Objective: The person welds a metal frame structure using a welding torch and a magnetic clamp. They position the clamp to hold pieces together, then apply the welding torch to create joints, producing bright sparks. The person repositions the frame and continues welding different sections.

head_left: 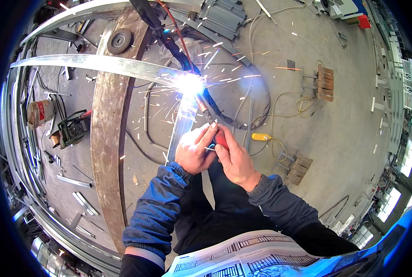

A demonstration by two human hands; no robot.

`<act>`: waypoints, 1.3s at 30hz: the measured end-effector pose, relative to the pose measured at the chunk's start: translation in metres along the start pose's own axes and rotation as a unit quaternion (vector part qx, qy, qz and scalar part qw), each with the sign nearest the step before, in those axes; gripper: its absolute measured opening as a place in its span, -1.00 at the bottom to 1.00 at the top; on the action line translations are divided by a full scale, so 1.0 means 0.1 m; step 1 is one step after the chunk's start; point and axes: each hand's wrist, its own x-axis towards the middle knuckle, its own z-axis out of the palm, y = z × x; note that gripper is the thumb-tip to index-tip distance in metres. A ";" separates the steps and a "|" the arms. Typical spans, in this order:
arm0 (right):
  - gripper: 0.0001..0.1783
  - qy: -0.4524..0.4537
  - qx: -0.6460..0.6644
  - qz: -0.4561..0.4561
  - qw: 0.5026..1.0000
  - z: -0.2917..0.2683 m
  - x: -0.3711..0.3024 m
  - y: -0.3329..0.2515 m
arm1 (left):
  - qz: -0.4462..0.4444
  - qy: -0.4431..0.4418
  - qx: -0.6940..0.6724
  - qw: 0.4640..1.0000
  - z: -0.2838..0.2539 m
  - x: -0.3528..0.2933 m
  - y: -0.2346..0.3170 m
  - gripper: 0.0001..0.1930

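At near centre, the left hand [195,150] and right hand [237,162] hold a red-handled welding torch [221,138], each grip closed on it. The nozzle [201,104] points far, to a bright arc [190,84] where a straight metal bar [183,122] meets a curved bar [99,63]. Left, a long brown beam [108,138] bounds the working room; right, the concrete floor [349,120] spreads wide, bearing a yellow corded tool [261,137] and two slatted stools [326,82].

Grey floor [349,124] stretches past a slatted stool [325,83] toward bright windows [408,159] at right.
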 end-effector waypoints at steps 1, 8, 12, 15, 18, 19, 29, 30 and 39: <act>-0.34 -0.007 0.019 0.005 1.000 -0.02 0.01 -0.06 | 0.008 0.003 -0.001 1.000 0.01 -0.02 -0.03 -0.12; -0.36 -0.019 0.023 0.001 1.000 -0.05 0.00 -0.08 | 0.012 -0.009 0.011 1.000 0.01 -0.06 -0.04 -0.10; -0.37 -0.010 0.011 -0.001 1.000 -0.04 0.00 -0.03 | 0.003 -0.005 -0.003 1.000 0.01 -0.03 -0.03 -0.14; -0.36 -0.010 0.008 -0.001 1.000 -0.03 0.00 -0.02 | 0.001 0.000 -0.011 1.000 0.00 -0.03 -0.02 -0.14; -0.35 -0.009 0.009 -0.004 1.000 -0.02 0.01 -0.02 | -0.005 -0.002 -0.004 1.000 0.00 -0.04 -0.02 -0.13; -0.35 -0.009 0.009 -0.006 1.000 -0.02 0.01 -0.01 | -0.006 -0.005 -0.002 1.000 0.00 -0.04 -0.02 -0.14; -0.35 -0.025 0.024 0.009 0.999 -0.06 0.03 -0.11 | 0.014 -0.007 -0.009 1.000 0.01 -0.02 -0.06 -0.08; -0.35 -0.018 0.018 -0.003 1.000 -0.05 0.02 -0.10 | 0.014 -0.008 -0.009 1.000 0.01 -0.02 -0.05 -0.08; -0.35 0.006 -0.007 -0.025 1.000 -0.02 0.00 -0.01 | 0.002 -0.002 -0.002 1.000 -0.01 -0.02 -0.01 -0.13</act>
